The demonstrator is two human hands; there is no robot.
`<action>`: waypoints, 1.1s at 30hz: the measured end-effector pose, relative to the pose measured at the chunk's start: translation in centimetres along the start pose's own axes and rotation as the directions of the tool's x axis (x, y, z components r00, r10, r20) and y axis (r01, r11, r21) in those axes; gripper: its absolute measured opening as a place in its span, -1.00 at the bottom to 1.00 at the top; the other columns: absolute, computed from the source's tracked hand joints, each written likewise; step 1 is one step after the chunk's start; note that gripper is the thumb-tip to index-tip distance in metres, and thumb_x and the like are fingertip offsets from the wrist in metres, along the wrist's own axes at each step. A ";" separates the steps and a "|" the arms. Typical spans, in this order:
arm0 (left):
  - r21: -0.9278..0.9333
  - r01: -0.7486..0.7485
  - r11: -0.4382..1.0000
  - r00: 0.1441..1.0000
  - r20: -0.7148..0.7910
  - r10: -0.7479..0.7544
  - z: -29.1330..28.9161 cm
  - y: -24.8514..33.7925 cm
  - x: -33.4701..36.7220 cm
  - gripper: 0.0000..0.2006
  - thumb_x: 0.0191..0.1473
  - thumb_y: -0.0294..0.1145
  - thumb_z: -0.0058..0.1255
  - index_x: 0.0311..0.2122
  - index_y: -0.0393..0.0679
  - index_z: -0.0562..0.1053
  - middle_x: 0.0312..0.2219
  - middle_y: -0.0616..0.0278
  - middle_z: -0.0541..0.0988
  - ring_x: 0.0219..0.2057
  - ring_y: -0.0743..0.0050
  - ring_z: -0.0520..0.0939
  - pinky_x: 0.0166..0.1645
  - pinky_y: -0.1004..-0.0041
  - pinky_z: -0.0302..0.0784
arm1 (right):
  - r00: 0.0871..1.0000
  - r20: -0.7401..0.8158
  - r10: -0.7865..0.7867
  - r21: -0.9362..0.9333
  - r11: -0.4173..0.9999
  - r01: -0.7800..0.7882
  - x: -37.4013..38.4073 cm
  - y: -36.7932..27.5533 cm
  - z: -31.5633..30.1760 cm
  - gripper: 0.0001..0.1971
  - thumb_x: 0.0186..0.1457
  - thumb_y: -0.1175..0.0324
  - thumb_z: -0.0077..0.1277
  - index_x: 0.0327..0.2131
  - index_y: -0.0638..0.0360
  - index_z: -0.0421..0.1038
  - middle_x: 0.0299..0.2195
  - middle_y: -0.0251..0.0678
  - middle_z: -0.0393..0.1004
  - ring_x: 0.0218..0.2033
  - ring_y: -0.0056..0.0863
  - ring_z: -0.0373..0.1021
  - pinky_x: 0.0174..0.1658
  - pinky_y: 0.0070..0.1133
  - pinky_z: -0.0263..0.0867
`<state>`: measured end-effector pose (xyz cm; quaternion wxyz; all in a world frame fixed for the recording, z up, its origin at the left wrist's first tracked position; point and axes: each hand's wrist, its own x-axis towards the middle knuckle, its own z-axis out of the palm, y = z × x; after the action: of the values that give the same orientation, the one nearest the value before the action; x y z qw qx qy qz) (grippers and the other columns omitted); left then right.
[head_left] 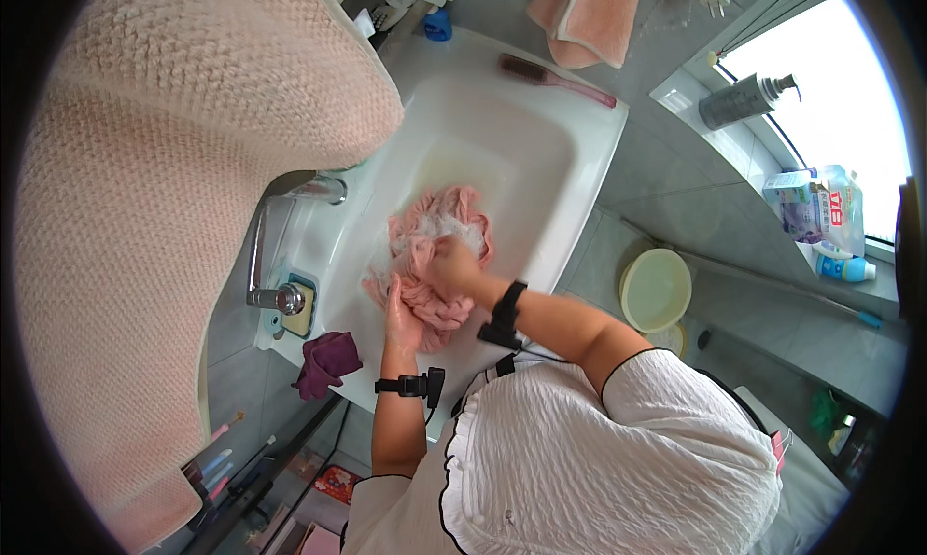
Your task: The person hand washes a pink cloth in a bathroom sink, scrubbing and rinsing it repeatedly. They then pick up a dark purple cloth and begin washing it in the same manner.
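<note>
Head view: pink cloth (446,307) lies bunched and wet in the middle of the frame, inside the white sink (502,135), with white suds (469,235) on its upper part. Right hand (452,265) is curled narrow on the cloth from above, holding a fold; its fingertips are partly hidden. Left hand (404,316) is set against the cloth's left side, fingers pointing up the frame; whether it grips or only supports cannot be told. Both wrists carry black straps (410,385). Left of the cloth, a chrome faucet (330,189) reaches over the sink edge; below it, at centre left, a bar of soap (300,311) sits in a dish. Purple cloth (328,364) hangs over the sink's lower-left edge. Large pale-pink towel (183,179) fills the left of the frame, nearest the camera. Upper centre: pink-handled brush (570,84) on the sink's far rim; small pink towel (594,19) above it. Upper right: grey pump bottle (739,101) on the window ledge, with a clear-and-purple pouch (823,209) and a blue bottle (844,267) lower down. Right of centre, beyond the right forearm: pale-yellow basin (657,290).
</note>
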<state>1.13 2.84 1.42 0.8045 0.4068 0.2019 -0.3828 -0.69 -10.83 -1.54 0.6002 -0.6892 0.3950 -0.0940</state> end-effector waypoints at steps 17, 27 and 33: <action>-0.012 0.133 0.991 0.991 0.028 -0.132 3.3 -1.9 3.6 -0.58 0.15 -0.04 -0.27 -0.03 -0.11 0.33 -0.15 0.25 0.46 -0.20 0.30 0.52 -0.20 0.31 0.50 | 0.913 0.294 -0.284 -0.399 0.831 0.387 -1.4 -3.5 -0.9 -0.66 0.02 0.25 -0.09 -0.29 0.42 0.34 -0.28 0.20 0.38 -0.36 -0.01 0.40 -0.29 -0.28 0.31; -0.016 -0.019 1.000 0.995 -0.094 0.018 3.2 -1.0 2.1 -0.43 0.15 0.10 -0.33 -0.03 -0.24 0.34 -0.14 0.12 0.49 -0.10 0.30 0.47 0.02 0.34 0.33 | 0.873 0.420 -0.247 -0.579 0.668 0.468 -1.6 -5.4 -3.3 -0.65 0.03 0.18 -0.10 -0.20 0.25 0.29 -0.20 -0.13 0.33 -0.17 -0.27 0.28 -0.16 -0.36 0.23; -0.178 0.032 0.983 0.983 0.182 0.001 3.5 1.9 -0.2 -0.54 0.17 -0.10 -0.21 0.02 -0.25 0.30 -0.02 0.14 0.41 -0.05 0.33 0.44 0.06 0.31 0.33 | 0.868 0.473 -0.151 -0.672 0.575 0.467 0.8 -6.6 -6.1 -0.62 0.04 0.12 -0.08 -0.15 0.18 0.27 -0.23 -0.14 0.35 -0.17 -0.27 0.29 -0.18 -0.34 0.23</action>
<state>2.53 0.85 4.59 0.8500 0.2940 0.1647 -0.4049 -0.95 -16.20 5.73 0.2845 -0.9410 0.1487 0.1073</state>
